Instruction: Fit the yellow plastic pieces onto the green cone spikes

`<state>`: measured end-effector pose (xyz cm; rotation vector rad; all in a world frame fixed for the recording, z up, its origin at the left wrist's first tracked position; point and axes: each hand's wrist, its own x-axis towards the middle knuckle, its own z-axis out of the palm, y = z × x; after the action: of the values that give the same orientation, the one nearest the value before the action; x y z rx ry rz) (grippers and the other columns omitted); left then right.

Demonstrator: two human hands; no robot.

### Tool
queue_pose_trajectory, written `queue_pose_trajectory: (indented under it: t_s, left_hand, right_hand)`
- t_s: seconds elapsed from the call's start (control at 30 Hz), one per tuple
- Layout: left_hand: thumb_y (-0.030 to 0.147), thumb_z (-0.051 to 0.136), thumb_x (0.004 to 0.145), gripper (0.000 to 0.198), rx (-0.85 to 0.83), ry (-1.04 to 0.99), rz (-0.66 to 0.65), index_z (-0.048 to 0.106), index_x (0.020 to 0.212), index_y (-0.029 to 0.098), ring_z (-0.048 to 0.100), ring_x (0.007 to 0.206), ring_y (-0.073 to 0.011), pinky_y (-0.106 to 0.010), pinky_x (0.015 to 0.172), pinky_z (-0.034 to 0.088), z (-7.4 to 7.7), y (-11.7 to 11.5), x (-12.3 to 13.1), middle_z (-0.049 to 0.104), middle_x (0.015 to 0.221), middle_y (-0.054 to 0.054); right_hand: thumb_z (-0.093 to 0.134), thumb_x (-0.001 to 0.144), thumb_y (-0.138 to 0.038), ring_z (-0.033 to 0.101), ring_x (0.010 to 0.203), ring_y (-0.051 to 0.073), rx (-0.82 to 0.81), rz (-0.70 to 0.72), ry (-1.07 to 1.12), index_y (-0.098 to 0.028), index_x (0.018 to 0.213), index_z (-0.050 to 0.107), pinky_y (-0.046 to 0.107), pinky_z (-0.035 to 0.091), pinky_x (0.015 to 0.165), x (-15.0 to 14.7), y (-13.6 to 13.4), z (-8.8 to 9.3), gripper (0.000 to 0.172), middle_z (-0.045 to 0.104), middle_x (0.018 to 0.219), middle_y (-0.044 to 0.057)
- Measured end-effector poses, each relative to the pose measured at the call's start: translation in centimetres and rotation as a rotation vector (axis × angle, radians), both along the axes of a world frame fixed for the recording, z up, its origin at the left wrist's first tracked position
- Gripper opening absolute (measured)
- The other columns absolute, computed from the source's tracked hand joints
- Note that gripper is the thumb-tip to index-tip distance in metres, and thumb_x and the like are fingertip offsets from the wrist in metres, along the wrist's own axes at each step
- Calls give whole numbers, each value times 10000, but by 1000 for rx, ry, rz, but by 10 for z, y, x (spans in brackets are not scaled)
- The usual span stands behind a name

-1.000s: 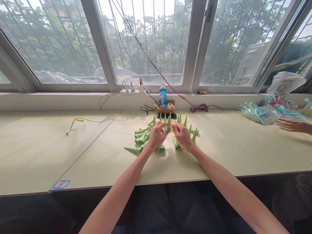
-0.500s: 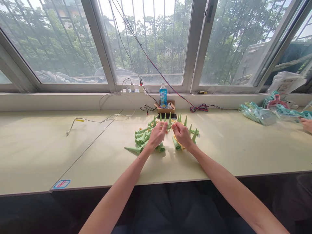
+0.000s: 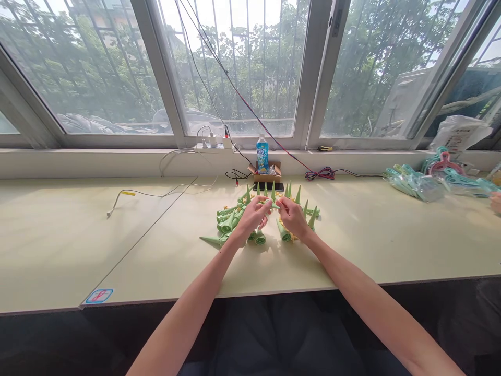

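Between my two hands, above the table, a green plastic spike (image 3: 275, 206) lies nearly level. My left hand (image 3: 254, 213) is closed around it, with only a short piece showing past the thumb. The pinched fingers of my right hand (image 3: 290, 214) meet at the end of that spike; whatever they grip is too small to make out. To the left is a heap of hollow green spikes (image 3: 227, 222) lying on their sides. Behind the hands stand several upright spikes (image 3: 273, 191). Small yellow parts (image 3: 294, 238) lie partly hidden by my right hand.
A black phone (image 3: 269, 186) lies behind the spikes, near a cardboard box (image 3: 267, 177) and a blue bottle (image 3: 262, 153). Cables (image 3: 321, 173) run along the wall. Bagged teal plastic items (image 3: 417, 183) sit at right, beside another person's hand (image 3: 495, 202).
My left hand has turned and its lower fingers have spread a little. The green spike now shows between my hands. At the far right the other person's hand has shifted.
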<state>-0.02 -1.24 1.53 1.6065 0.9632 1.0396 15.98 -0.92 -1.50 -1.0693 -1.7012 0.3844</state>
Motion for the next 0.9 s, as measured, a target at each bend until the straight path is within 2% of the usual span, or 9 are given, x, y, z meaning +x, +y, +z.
queue_pose_trajectory:
  t_s: [0.23,0.47,0.73,0.9]
  left_hand:
    - [451,628,852,436,-8,-9,-9,506,1189,203,468,413,-43,-194,373,367,3,-4,-1,588,807,-15]
    - [355,640,846,418,67,51,-7,483,1213,231,502,479,-30,-160,379,373,3,-7,-1,553,978,-55]
    - [263,629,813,372,329,152,44,525,1169,226,516,523,-18,-202,492,488,-4,-2,0,541,1191,-95]
    - [219,587,822,353,477,202,60,512,1166,217,509,534,-19,-180,507,477,-7,0,2,570,1214,-83]
  right_hand:
    - [378,967,-472,324,517,117,-15,6,-2,-217,664,361,263,279,516,1,0,0,397,370,561,-40]
    - [378,967,-463,308,512,117,3,-13,-5,-219,640,318,269,259,510,1,1,-1,412,369,545,-38]
    - [377,965,-472,319,500,120,-18,-11,-5,-221,640,341,274,261,498,1,0,0,412,388,536,-33]
    - [368,963,-494,342,502,122,-12,-15,-19,-220,630,351,272,269,497,0,1,0,431,406,535,-25]
